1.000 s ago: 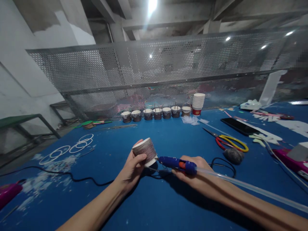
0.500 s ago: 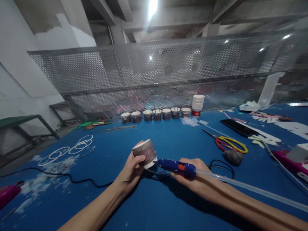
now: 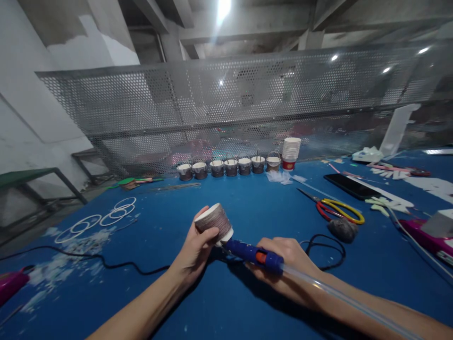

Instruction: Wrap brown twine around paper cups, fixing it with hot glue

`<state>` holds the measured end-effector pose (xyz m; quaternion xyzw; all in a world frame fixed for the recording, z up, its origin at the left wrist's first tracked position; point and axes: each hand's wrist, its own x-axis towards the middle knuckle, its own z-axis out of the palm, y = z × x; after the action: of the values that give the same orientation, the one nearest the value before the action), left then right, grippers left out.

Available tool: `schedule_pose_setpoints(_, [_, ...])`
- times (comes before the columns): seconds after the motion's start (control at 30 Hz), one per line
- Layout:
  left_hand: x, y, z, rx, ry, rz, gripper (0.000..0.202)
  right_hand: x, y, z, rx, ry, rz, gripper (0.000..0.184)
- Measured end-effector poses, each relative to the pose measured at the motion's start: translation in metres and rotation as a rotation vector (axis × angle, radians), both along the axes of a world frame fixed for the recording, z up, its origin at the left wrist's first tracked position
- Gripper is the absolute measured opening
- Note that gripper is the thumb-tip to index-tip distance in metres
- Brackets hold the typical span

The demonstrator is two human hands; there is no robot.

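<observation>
My left hand point(image 3: 196, 245) grips a small paper cup point(image 3: 215, 223) wound with greyish-brown cord, tilted with its white mouth facing up and left. Closed around a blue glue gun point(image 3: 253, 252), my right hand point(image 3: 286, 259) keeps the nozzle at the lower edge of the cup. Whether the tip touches the cup or stands just off it, I cannot tell. A long clear glue stick point(image 3: 329, 288) runs out of the gun's back over my right forearm. The gun's handle is mostly hidden by my fingers.
Several wrapped cups point(image 3: 230, 168) line the back beside a stack of paper cups point(image 3: 291, 153). Scissors point(image 3: 336, 208), a ball of dark cord point(image 3: 343, 230) and a phone point(image 3: 351, 186) lie right. White rings point(image 3: 118, 213) lie left. A black cable point(image 3: 120, 265) crosses the blue table point(image 3: 170, 311).
The glue gun's nozzle has moved left and slightly down to the cup's lower edge, its back end dipping. The cup has turned slightly in my left hand.
</observation>
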<state>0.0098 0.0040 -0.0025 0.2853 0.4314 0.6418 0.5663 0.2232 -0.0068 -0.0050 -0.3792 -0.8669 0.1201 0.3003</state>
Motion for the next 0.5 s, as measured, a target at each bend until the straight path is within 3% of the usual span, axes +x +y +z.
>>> schedule_pose_setpoints(0.5, [-0.003, -0.002, 0.005, -0.024, -0.008, -0.044, 0.087, 0.007, 0.003, 0.014, -0.189, 0.107, -0.041, 0.022])
